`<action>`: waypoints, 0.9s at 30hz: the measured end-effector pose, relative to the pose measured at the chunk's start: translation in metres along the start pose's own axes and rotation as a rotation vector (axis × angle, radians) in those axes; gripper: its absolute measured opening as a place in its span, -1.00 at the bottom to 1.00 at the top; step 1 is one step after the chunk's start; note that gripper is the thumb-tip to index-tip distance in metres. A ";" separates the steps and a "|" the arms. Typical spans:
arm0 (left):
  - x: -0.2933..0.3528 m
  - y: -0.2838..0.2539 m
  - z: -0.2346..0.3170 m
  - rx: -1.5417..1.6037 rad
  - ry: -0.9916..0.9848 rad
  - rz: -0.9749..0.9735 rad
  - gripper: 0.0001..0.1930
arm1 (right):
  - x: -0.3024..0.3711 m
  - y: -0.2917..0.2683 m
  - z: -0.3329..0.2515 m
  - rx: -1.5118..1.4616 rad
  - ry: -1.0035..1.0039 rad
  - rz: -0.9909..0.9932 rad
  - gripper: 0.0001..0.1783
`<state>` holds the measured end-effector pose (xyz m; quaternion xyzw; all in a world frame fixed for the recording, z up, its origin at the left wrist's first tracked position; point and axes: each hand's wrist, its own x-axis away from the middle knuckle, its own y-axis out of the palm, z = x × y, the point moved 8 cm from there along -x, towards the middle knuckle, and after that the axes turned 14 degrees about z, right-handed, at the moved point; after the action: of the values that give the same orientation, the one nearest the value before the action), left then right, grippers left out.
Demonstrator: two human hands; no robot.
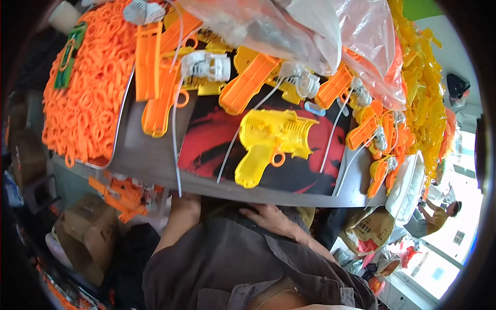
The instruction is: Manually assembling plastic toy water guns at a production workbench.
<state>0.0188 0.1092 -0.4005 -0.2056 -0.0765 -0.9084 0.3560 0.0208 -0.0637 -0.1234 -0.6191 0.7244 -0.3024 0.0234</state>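
Right hand [271, 218] rests at lower centre by the edge of the table [139, 157], fingers partly hidden, and the left hand is tucked out of sight beneath; can't tell whether either is open or closed! Centre frame, the yellow toy-gun half-shell [276, 129] lies on a black-and-red mat [206, 147], orange ring trigger [278, 164] beside its grip, orange rings [85, 108] heaped upper left.

Yellow gun shell [271, 135], red-blotched black mat [297, 175]
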 end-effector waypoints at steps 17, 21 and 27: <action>0.135 -0.034 -0.001 -0.229 -0.214 0.050 -0.61 | 0.004 0.004 0.032 -0.231 0.346 -0.050 -0.55; 0.179 -0.056 0.030 -0.307 -0.260 0.134 -0.61 | -0.004 0.000 0.023 -0.137 0.232 -0.083 -0.53; 0.294 -0.066 0.142 -0.995 0.283 0.022 -0.51 | -0.002 -0.005 0.007 -0.130 -0.100 -0.078 -0.60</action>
<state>-0.1755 0.0170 -0.1459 -0.2261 0.4158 -0.8499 0.2315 0.0287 -0.0651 -0.1268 -0.6614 0.7158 -0.2239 0.0075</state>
